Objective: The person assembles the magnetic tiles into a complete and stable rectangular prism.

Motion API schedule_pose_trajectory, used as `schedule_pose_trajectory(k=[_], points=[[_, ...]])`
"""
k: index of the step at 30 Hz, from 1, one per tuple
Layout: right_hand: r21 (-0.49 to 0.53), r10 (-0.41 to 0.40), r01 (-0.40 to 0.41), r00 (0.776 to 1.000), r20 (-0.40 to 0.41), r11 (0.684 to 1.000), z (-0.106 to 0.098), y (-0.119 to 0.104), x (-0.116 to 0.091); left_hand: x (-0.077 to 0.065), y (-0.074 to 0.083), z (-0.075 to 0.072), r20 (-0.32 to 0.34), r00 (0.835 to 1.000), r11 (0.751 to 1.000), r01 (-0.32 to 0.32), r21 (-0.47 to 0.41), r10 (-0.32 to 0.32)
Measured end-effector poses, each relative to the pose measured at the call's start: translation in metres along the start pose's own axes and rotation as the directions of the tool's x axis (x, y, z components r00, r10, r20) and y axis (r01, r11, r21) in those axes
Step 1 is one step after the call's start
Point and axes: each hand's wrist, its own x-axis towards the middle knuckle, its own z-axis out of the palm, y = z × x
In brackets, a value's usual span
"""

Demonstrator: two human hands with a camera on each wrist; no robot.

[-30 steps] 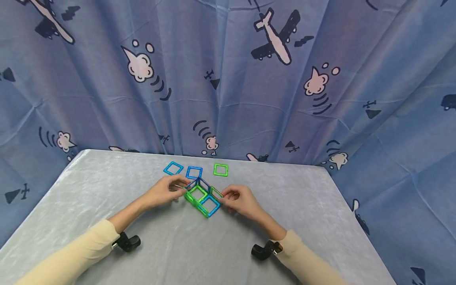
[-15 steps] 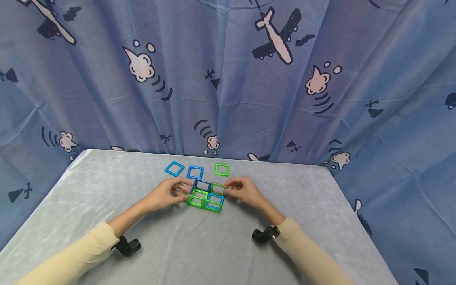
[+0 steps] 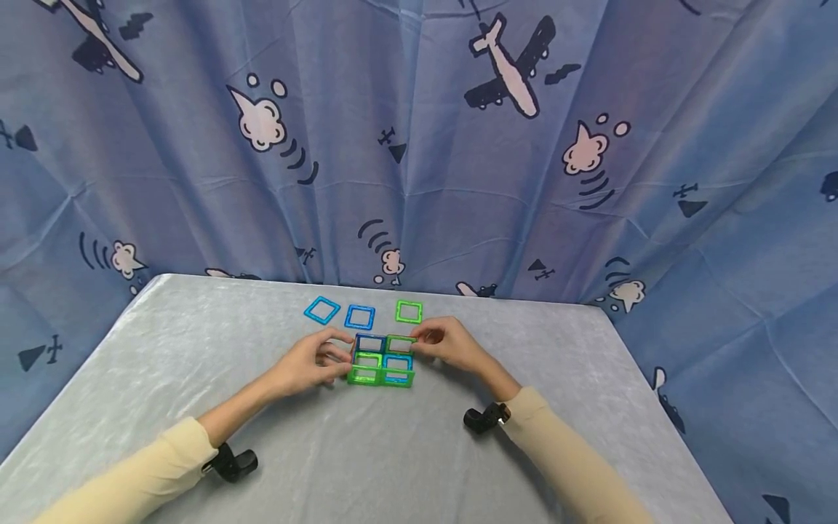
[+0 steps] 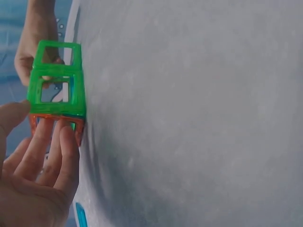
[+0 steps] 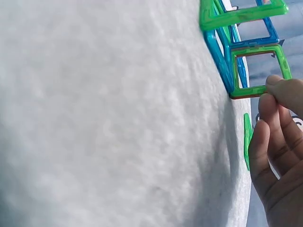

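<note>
Structure [image 3: 382, 362]: green and blue square frames, between both hands on the table [image 3: 393, 451], long axis left to right.
Right hand [image 3: 452, 343]: at its back right, thumb and finger pinching an upright green square [image 5: 255, 49].
Left hand [image 3: 310, 364]: equally near, fingers spread against its orange-red end square [image 4: 80, 132].
Loose squares [image 3: 359, 327]: behind the structure, toward the table's far edge.
Table room: widest in front of the structure.

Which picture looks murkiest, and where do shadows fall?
Left wrist view: the dimmest, its grey cloth hazy, with a soft shadow near the red frame; right wrist view: brighter, the cloth's texture smudgy, a darker shadow below the green frame pinched by the right grip; head view: clearest, the curtain prints fairly crisp, soft shadows beside both sleeves.
</note>
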Motion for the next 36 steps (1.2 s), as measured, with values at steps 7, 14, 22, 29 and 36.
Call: schedule_pose_trajectory(k=[7,14,22,29,36], points=[[-0.028,0.012,-0.012,1.0,0.02,1.0,-0.002,0.0,0.005,-0.003,0.004,0.003,-0.002,1.0,1.0,-0.005,-0.001,0.005],[-0.029,0.026,-0.026,0.999,0.021,0.999,-0.002,0.0,0.007,-0.001,0.002,0.004,-0.07,0.998,0.998,0.003,0.064,0.001],[0.003,0.041,-0.041,0.996,0.082,0.999,-0.008,0.005,0.007,0.005,-0.002,0.003,-0.133,0.991,0.993,-0.014,0.117,0.03],[0.063,0.096,-0.098,0.995,0.038,0.993,-0.017,0.015,0.008,0.009,-0.006,0.003,-0.065,0.995,0.996,-0.066,0.068,0.07],[0.102,0.112,-0.102,0.989,-0.094,0.989,-0.02,0.027,0.015,0.012,-0.008,0.004,-0.057,0.995,0.995,-0.073,0.072,0.077]])
